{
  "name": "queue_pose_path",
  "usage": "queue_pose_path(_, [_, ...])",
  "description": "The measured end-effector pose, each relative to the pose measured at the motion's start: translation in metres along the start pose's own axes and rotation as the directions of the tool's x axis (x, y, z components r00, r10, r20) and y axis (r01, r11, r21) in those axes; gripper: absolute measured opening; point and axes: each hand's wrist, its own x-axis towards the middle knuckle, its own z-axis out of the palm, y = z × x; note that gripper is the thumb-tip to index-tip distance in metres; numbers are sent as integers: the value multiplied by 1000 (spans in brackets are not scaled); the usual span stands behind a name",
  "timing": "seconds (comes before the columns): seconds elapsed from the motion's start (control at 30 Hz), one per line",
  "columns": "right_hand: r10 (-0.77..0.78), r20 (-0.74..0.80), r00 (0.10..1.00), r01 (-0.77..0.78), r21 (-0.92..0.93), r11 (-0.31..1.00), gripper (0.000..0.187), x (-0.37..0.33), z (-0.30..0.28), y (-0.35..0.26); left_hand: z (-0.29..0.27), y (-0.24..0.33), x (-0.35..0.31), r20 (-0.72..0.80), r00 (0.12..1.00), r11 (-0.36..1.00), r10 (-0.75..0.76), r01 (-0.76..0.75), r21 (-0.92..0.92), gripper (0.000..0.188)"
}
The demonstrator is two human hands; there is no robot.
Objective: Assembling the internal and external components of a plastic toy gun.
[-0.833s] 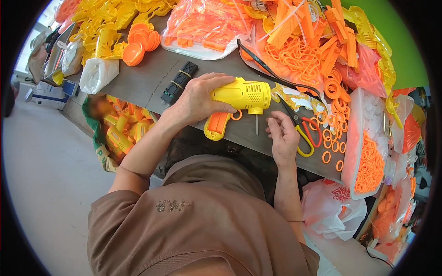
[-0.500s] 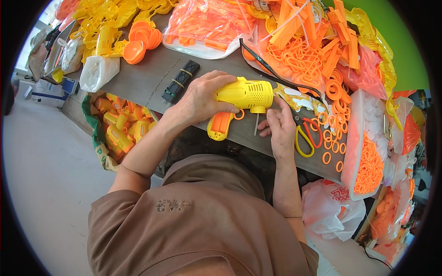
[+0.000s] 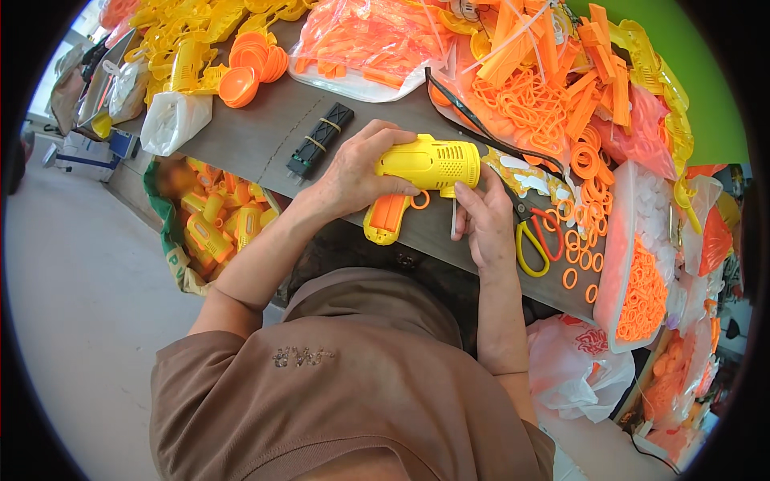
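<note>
A yellow toy gun (image 3: 433, 163) with an orange handle panel (image 3: 387, 216) and an orange trigger (image 3: 420, 200) is held over the table's near edge, barrel to the right. My left hand (image 3: 362, 167) wraps round its rear, thumb just above the trigger. My right hand (image 3: 486, 218) grips the front: the thumb presses by the small yellow cap under the barrel, and the fingers go behind the muzzle end, partly hidden. A thin pale strip (image 3: 455, 215) hangs below that cap beside the fingers. Right of my right hand lie scissors (image 3: 532, 244) with red and yellow handles.
A black block with bands (image 3: 321, 140) lies left on the grey table (image 3: 253, 120). Loose orange rings (image 3: 571, 278) and a tub of small orange parts (image 3: 642, 293) sit right. Bags of orange parts (image 3: 361, 48) line the back. A sack of yellow guns (image 3: 210, 232) stands below left.
My right hand has closed in on the front of the toy gun, its thumb now up against the cap. The gun has barely shifted; my left hand keeps its hold.
</note>
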Motion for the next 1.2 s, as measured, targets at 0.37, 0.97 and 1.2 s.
queue_pose_path(0.37, [-88, -112, 990, 105, 152, 983, 61, -1, 16, 13, -3, 0, 1, 10, 1000, 1000, 5, -5, -14, 61])
queue_pose_path(0.97, [-326, 234, 916, 360, -121, 925, 83, -61, 32, -19, -41, 18, -13, 493, 868, 871, -52, 281, -403, 69])
queue_pose_path(1.2, [-354, 351, 867, 469, -332, 819, 88, -64, 33, -35, -46, 28, -31, 365, 931, 856, 2, 187, -482, 71])
